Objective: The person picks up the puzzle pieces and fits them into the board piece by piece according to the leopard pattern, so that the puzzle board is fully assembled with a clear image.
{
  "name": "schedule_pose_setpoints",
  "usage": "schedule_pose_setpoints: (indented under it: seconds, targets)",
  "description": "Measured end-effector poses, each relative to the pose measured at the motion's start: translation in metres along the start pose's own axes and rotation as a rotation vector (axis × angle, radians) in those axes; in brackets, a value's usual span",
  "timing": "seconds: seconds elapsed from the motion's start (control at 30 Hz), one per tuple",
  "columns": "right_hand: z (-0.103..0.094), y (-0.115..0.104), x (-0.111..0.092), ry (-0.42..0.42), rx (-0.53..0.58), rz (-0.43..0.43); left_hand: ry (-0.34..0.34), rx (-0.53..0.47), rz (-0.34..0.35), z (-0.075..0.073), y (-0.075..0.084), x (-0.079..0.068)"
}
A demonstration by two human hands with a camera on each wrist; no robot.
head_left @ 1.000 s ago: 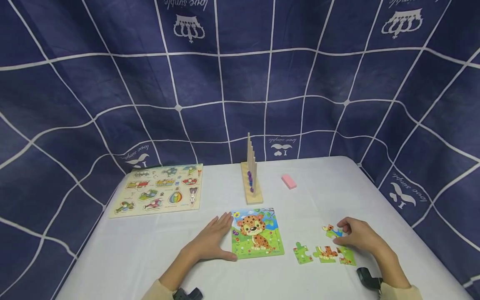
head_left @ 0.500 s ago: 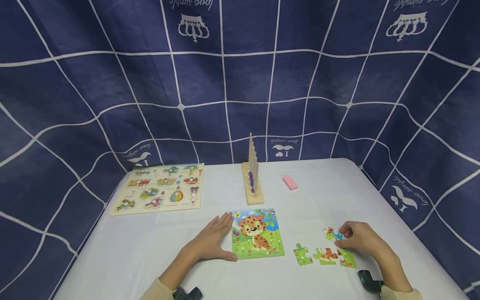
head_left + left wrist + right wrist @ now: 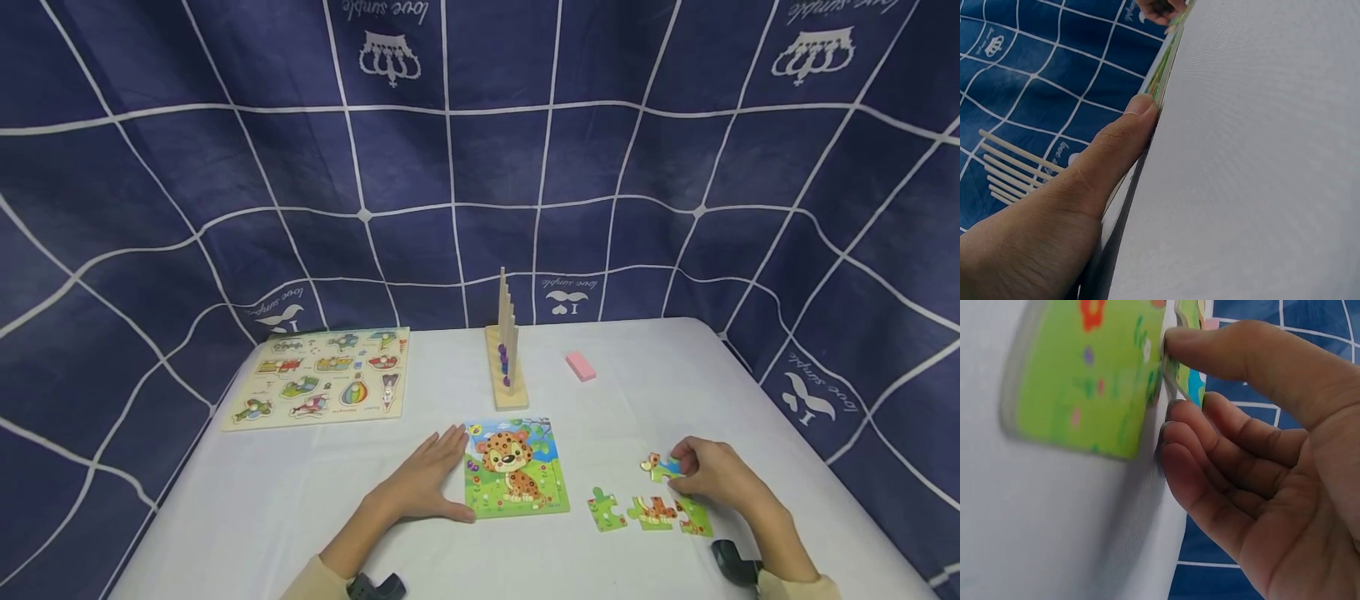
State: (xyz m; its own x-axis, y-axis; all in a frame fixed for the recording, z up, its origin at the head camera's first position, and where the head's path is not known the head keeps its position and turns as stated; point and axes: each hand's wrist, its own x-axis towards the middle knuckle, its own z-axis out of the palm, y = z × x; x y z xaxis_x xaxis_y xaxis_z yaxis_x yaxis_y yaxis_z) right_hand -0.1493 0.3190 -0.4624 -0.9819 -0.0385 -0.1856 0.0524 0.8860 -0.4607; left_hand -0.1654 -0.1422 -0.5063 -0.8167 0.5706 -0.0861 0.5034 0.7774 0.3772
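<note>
My left hand [image 3: 426, 479] lies with straight, spread fingers along the left edge of a square leopard puzzle board [image 3: 517, 471]. In the left wrist view, its thumb [image 3: 1125, 128] touches the board's edge. My right hand [image 3: 716, 475] pinches a jigsaw piece [image 3: 662, 468] with blue and green on it, between thumb and curled fingers. Below this piece lie more jigsaw pieces: a green one [image 3: 604, 510], one with spotted leopard legs [image 3: 652, 512] and a green corner piece [image 3: 696, 518], which shows large in the right wrist view. The fingers partly hide the pinched piece.
A wooden peg stand [image 3: 510, 398] with purple and blue beads rises behind the puzzle board. At the back left lies a vehicle knob puzzle [image 3: 318, 379], and a pink block [image 3: 581, 366] sits at the back right. A dark blue checked curtain [image 3: 480, 167] surrounds the white table.
The pinched piece has shifted and turned slightly to the left with my right hand, relative to the pieces below it. My left hand has stayed at the board's edge.
</note>
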Motion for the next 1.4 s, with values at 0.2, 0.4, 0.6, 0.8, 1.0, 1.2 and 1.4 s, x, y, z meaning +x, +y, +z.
schedule_pose_setpoints:
  seconds: [0.2, 0.4, 0.6, 0.8, 1.0, 1.2, 1.4]
  targets:
    - [0.001, 0.001, 0.001, -0.009, 0.063, 0.015, -0.008, -0.002, -0.002, -0.001, 0.001, 0.0]
    - [-0.001, 0.004, 0.002, -0.002, 0.079, -0.007, -0.007, -0.004, -0.007, -0.003, 0.002, -0.001]
    - [-0.003, 0.005, 0.0, 0.01, 0.081, -0.02, -0.016, -0.008, -0.006, -0.003, 0.003, -0.001]
    - [-0.001, -0.001, 0.002, 0.009, 0.096, -0.034, -0.004, -0.013, 0.007, -0.001, 0.001, 0.0]
    - [0.001, -0.013, 0.006, 0.0, 0.112, -0.089, 0.007, -0.012, 0.013, 0.001, -0.001, 0.001]
    - [0.006, -0.029, 0.014, -0.015, 0.108, -0.152, 0.002, -0.021, 0.004, -0.001, -0.001, 0.0]
    - [0.011, -0.045, 0.023, -0.017, 0.096, -0.223, -0.004, -0.023, 0.005, -0.003, 0.001, -0.001]
